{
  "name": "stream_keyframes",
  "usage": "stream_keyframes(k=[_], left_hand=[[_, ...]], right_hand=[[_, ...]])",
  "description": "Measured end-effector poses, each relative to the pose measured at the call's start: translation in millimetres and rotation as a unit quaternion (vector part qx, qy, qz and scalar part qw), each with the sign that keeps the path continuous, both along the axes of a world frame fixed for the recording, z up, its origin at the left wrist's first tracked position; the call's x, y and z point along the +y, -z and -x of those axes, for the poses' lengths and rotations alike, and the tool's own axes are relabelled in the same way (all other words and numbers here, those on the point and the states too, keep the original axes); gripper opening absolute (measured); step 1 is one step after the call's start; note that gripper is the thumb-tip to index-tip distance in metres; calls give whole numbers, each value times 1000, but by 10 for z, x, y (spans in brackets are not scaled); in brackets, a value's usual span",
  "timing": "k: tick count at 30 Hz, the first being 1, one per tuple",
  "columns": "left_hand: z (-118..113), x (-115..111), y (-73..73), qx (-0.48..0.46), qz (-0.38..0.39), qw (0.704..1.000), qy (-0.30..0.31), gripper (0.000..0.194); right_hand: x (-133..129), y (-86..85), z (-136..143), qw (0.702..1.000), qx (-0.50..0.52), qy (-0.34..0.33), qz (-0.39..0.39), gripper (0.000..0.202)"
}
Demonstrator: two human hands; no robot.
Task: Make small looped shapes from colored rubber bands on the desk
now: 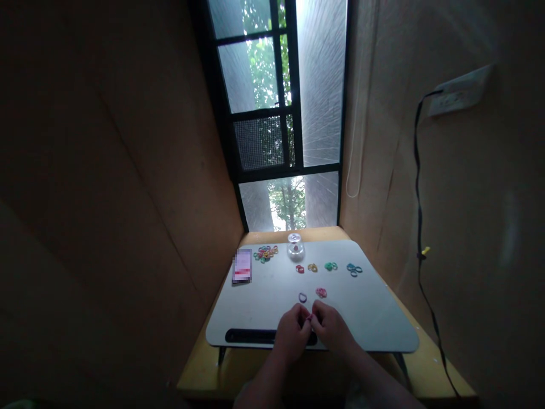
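Note:
My left hand (293, 329) and my right hand (330, 325) meet near the front edge of the white table (366, 324). Both are closed, fingertips pinching a small pink hair tie (309, 318) between them; most of it is hidden by the fingers. Just beyond them lie a single purple hair tie (302, 297) and a little pile of pink hair ties (321, 292). Farther back, in a row, are red hair ties (300, 269), yellow hair ties (313, 267), green hair ties (331, 266) and teal hair ties (353, 269).
A mixed heap of coloured hair ties (265, 254) lies at the back left, beside a phone (242, 266) with a lit screen. Near the back edge stands a clear jar (295, 247). A black slot (251, 336) runs along the front edge. A black cable (419, 216) hangs at right.

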State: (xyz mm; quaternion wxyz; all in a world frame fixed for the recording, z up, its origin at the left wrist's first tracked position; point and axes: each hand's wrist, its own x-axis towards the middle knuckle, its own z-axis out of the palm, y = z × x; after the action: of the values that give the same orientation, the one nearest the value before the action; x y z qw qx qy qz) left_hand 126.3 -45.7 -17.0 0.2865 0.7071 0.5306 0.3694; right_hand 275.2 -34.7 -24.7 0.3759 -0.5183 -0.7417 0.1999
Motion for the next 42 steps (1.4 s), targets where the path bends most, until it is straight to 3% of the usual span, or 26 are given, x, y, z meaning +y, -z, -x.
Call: stream_keyframes(k=[14,27,35,42], left_hand=[[-27,-187,-19,57,5,998,-2,5],[-71,-1,-3,87,18,996,-9,10],[-58,-6,-38,68,31,997,5,9],[-57,-25,-49,66,15,998,2,7]], right_hand=[[-105,83,-30,1000,-6,-14,8,11],[44,-59,-50,999,23,-22,39,15],[55,4,-60,999,23,-21,35,11],[8,-74,-48,999,26,-26,29,18]])
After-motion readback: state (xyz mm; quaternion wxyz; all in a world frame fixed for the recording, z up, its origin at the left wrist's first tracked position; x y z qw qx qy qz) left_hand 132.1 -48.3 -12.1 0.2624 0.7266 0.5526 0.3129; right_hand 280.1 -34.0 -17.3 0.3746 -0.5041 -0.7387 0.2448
